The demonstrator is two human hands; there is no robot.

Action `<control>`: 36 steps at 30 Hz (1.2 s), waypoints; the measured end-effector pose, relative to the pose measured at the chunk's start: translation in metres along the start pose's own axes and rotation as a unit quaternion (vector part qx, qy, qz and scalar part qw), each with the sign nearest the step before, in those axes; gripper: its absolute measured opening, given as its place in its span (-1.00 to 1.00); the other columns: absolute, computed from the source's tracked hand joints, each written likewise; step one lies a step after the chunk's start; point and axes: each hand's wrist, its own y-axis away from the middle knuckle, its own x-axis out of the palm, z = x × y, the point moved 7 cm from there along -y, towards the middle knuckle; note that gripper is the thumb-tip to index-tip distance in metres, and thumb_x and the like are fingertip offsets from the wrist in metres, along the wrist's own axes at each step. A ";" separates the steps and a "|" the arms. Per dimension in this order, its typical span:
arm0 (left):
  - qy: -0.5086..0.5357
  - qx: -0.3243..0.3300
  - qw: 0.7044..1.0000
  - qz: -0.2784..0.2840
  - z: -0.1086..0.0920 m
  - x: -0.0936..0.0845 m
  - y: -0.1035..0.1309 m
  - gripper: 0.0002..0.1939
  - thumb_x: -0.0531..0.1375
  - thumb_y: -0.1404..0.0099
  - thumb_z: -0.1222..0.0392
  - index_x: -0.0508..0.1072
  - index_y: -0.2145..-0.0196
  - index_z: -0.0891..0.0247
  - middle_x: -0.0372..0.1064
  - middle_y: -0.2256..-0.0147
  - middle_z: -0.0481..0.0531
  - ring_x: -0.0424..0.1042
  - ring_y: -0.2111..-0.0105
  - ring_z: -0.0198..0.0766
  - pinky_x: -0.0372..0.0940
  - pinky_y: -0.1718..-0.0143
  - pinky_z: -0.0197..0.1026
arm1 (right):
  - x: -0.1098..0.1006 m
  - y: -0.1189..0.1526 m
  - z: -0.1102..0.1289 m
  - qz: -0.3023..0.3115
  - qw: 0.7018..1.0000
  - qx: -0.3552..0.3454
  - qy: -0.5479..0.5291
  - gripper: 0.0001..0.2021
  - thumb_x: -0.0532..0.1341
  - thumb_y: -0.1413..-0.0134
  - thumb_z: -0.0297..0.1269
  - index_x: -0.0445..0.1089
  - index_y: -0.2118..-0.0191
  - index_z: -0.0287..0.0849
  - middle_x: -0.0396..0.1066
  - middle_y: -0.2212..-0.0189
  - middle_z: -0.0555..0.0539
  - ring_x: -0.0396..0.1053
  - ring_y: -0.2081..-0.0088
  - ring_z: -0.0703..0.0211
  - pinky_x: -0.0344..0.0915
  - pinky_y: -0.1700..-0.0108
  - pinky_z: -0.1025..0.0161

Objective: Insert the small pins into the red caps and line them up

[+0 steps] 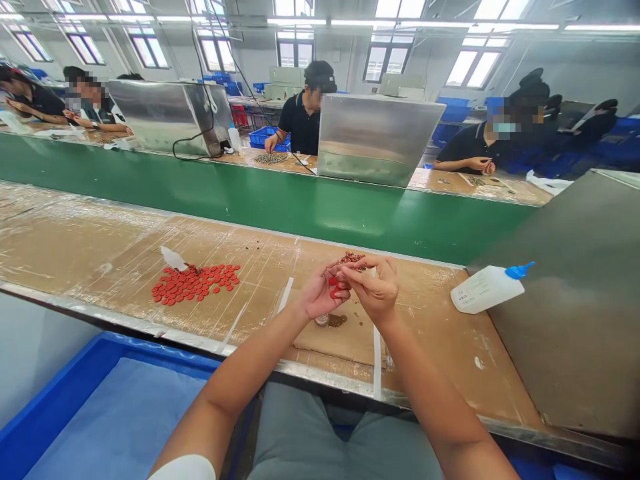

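Observation:
My left hand is turned palm up over the bench, with its fingers curled around a few red discs. Against its fingertips, my right hand is closed in a pinch. Whatever sits in that pinch is too small to make out. Behind both hands lies a small heap of red and metallic bits, partly covered by my fingers. A little clear jar stands below my left hand on a cardboard sheet, beside a dark wet stain. Many more red discs are spread out to the left.
A white bottle with a blue cap stands at right, near a metal panel. A white pointed piece rests by the disc pile. A green divider runs behind; people work beyond it. A blue bin is lower left.

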 end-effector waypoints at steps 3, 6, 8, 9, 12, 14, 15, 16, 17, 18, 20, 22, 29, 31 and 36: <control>-0.064 -0.003 0.998 0.027 -0.012 -0.012 -0.004 -0.68 0.29 -0.18 0.15 0.51 0.18 0.46 0.24 0.52 -0.08 0.18 0.58 -0.52 0.04 0.65 -0.45 | 0.014 0.004 -0.008 0.018 0.999 -0.030 0.001 -0.83 0.32 -0.07 -0.38 0.57 0.25 0.08 0.51 0.36 0.00 0.38 0.31 0.19 0.34 0.23 0.15; -0.132 0.022 0.991 0.018 -0.023 -0.028 -0.008 -0.64 0.34 -0.14 0.18 0.52 0.14 0.45 0.22 0.49 -0.07 0.14 0.56 -0.56 0.02 0.63 -0.50 | 0.024 0.005 -0.008 0.011 0.996 -0.085 0.005 -0.82 0.34 -0.03 -0.44 0.55 0.27 0.03 0.53 0.42 0.04 0.39 0.35 0.22 0.32 0.26 0.20; -0.167 0.037 0.985 0.019 -0.027 -0.035 -0.010 -0.63 0.34 -0.14 0.18 0.52 0.11 0.42 0.21 0.48 -0.07 0.10 0.57 -0.57 0.01 0.62 -0.50 | 0.029 0.005 -0.006 0.014 0.993 -0.115 0.022 -0.86 0.34 -0.02 -0.44 0.53 0.32 -0.01 0.53 0.45 0.06 0.41 0.36 0.24 0.30 0.25 0.21; -0.177 0.045 0.983 0.021 -0.028 -0.038 -0.010 -0.62 0.35 -0.14 0.17 0.53 0.10 0.40 0.21 0.48 -0.07 0.08 0.57 -0.57 0.00 0.62 -0.49 | 0.032 0.005 -0.005 0.019 0.991 -0.125 0.032 -0.88 0.34 -0.03 -0.44 0.52 0.35 -0.02 0.53 0.45 0.06 0.42 0.36 0.24 0.28 0.25 0.21; -0.185 0.077 0.979 0.024 -0.031 -0.042 -0.010 -0.61 0.37 -0.10 0.13 0.55 0.13 0.36 0.22 0.46 -0.05 0.04 0.58 -0.57 -0.02 0.62 -0.47 | 0.036 0.004 -0.002 0.024 0.989 -0.138 0.057 -0.90 0.32 -0.07 -0.40 0.50 0.38 -0.03 0.53 0.44 0.06 0.42 0.36 0.27 0.25 0.22 0.21; -0.183 0.099 0.978 0.022 -0.033 -0.044 -0.009 -0.62 0.38 -0.08 0.12 0.56 0.15 0.35 0.24 0.46 -0.04 0.03 0.58 -0.57 -0.04 0.62 -0.46 | 0.037 0.004 -0.002 0.015 0.988 -0.133 0.074 -0.91 0.32 -0.08 -0.36 0.51 0.39 0.00 0.50 0.45 0.07 0.39 0.34 0.26 0.23 0.20 0.20; -0.183 0.106 0.977 0.022 -0.034 -0.045 -0.008 -0.62 0.39 -0.08 0.12 0.56 0.15 0.35 0.26 0.45 -0.03 0.03 0.58 -0.57 -0.04 0.62 -0.46 | 0.037 0.004 -0.002 0.009 0.989 -0.127 0.080 -0.91 0.32 -0.08 -0.34 0.52 0.39 0.03 0.48 0.46 0.06 0.37 0.34 0.26 0.22 0.18 0.19; -0.183 0.110 0.977 0.021 -0.034 -0.046 -0.008 -0.62 0.39 -0.08 0.12 0.56 0.16 0.34 0.29 0.43 -0.01 0.03 0.58 -0.57 -0.04 0.62 -0.45 | 0.038 0.004 -0.003 0.002 0.989 -0.120 0.084 -0.92 0.34 -0.07 -0.32 0.53 0.39 0.06 0.46 0.47 0.05 0.34 0.34 0.26 0.21 0.18 0.19; -0.185 0.114 0.976 0.020 -0.035 -0.047 -0.008 -0.63 0.39 -0.07 0.12 0.57 0.16 0.33 0.32 0.42 0.00 0.03 0.59 -0.57 -0.05 0.62 -0.45 | 0.038 0.004 -0.004 -0.004 0.990 -0.113 0.085 -0.92 0.35 -0.05 -0.30 0.53 0.39 0.08 0.43 0.47 0.05 0.32 0.35 0.26 0.20 0.19 0.20; -0.187 0.119 0.975 0.017 -0.036 -0.050 -0.008 -0.64 0.39 -0.07 0.13 0.57 0.17 0.33 0.33 0.42 0.01 0.02 0.59 -0.58 -0.05 0.63 -0.44 | 0.039 0.005 -0.006 -0.007 0.991 -0.108 0.083 -0.92 0.37 -0.02 -0.30 0.54 0.39 0.09 0.40 0.48 0.04 0.30 0.36 0.26 0.19 0.20 0.20; -0.187 0.133 0.973 0.005 -0.039 -0.056 -0.009 -0.67 0.40 -0.06 0.16 0.58 0.20 0.32 0.32 0.47 -0.02 0.02 0.60 -0.57 -0.07 0.63 -0.44 | 0.045 0.006 -0.009 0.011 0.991 -0.106 0.084 -0.92 0.38 -0.01 -0.29 0.54 0.38 0.10 0.37 0.48 0.04 0.27 0.38 0.28 0.18 0.22 0.21; -0.183 0.150 0.972 -0.013 -0.043 -0.062 -0.010 -0.69 0.41 -0.03 0.20 0.58 0.22 0.31 0.31 0.52 -0.06 0.02 0.61 -0.57 -0.07 0.63 -0.44 | 0.053 0.009 -0.014 0.055 0.987 -0.105 0.105 -0.95 0.36 -0.04 -0.25 0.55 0.34 0.10 0.38 0.46 0.02 0.28 0.37 0.26 0.18 0.21 0.21; -0.129 0.139 0.982 -0.022 -0.044 -0.066 -0.011 -0.66 0.42 0.00 0.27 0.58 0.21 0.33 0.48 0.28 0.09 0.11 0.57 -0.58 -0.01 0.65 -0.47 | 0.066 0.021 -0.034 0.141 0.978 -0.077 0.135 -0.85 0.23 -0.18 -0.16 0.56 0.22 0.05 0.27 0.60 0.02 0.15 0.54 0.30 0.10 0.41 0.26; -0.109 0.132 0.985 -0.017 -0.042 -0.067 -0.013 -0.69 0.39 -0.04 0.25 0.57 0.20 0.33 0.47 0.26 0.09 0.10 0.57 -0.58 0.00 0.65 -0.48 | 0.069 0.022 -0.038 0.136 0.980 -0.061 0.128 -0.84 0.22 -0.18 -0.17 0.57 0.21 0.05 0.24 0.62 0.03 0.12 0.55 0.31 0.09 0.42 0.27; -0.091 0.152 0.983 -0.046 -0.049 -0.080 -0.021 -0.78 0.36 -0.08 0.34 0.57 0.25 0.33 0.47 0.29 0.06 0.08 0.59 -0.59 0.03 0.64 -0.48 | 0.079 0.019 -0.047 0.165 0.985 0.001 0.041 -0.84 0.24 -0.17 -0.17 0.57 0.21 0.03 0.28 0.56 0.03 0.17 0.53 0.33 0.14 0.42 0.30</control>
